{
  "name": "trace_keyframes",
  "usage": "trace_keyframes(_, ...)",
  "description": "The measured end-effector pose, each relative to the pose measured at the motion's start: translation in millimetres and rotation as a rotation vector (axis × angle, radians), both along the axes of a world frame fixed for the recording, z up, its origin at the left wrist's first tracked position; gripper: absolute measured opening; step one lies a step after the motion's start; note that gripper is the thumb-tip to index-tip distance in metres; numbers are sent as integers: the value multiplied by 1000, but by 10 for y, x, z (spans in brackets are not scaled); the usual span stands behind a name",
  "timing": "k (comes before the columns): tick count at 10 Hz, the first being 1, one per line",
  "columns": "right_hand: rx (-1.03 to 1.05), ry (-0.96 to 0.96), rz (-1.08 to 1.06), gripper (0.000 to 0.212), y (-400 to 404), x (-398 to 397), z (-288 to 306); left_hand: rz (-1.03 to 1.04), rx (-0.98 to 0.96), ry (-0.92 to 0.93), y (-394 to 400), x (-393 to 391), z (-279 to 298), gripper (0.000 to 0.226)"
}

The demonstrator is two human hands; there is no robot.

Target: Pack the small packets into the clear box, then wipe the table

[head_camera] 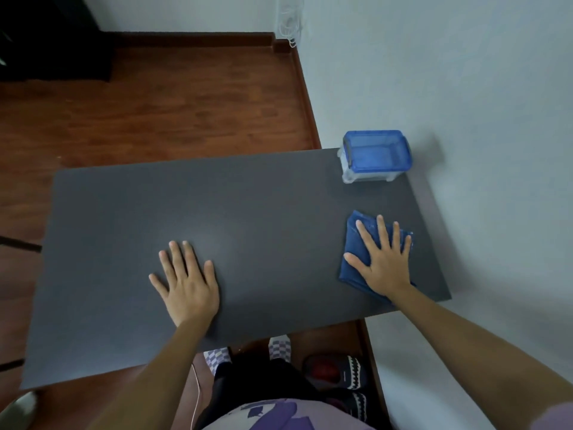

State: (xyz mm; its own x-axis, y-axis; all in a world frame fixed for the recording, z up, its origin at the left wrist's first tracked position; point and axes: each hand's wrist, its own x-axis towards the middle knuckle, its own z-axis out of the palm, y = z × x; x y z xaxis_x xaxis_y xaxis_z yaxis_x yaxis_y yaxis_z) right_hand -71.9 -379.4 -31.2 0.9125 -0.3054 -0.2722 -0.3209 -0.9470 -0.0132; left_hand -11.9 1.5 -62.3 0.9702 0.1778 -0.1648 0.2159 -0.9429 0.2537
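The clear box [369, 173] stands at the far right corner of the dark grey table [248, 206], with its blue lid closed. No loose packets show on the table, and I cannot make out the box's contents. A folded blue cloth [356, 240] lies near the table's right edge. My right hand [383, 260] presses flat on the cloth with fingers spread. My left hand [186, 282] lies flat on the bare tabletop near the middle front, fingers apart, holding nothing.
A pale wall runs close along the table's right side. Wooden floor lies beyond the far and left edges, with a dark cabinet [52, 35] at the far left. Slippers [341, 372] sit on the floor under the table's near edge.
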Motion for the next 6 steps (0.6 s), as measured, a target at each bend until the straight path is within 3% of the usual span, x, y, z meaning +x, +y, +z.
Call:
trace_keyframes(4, -28, 145, 328, 84, -683, -15, 115, 15, 28, 8, -25, 2, 50, 60)
trace_keyframes(6, 3, 109, 398, 85, -644, 45, 280, 10, 31, -28, -31, 5, 77, 61)
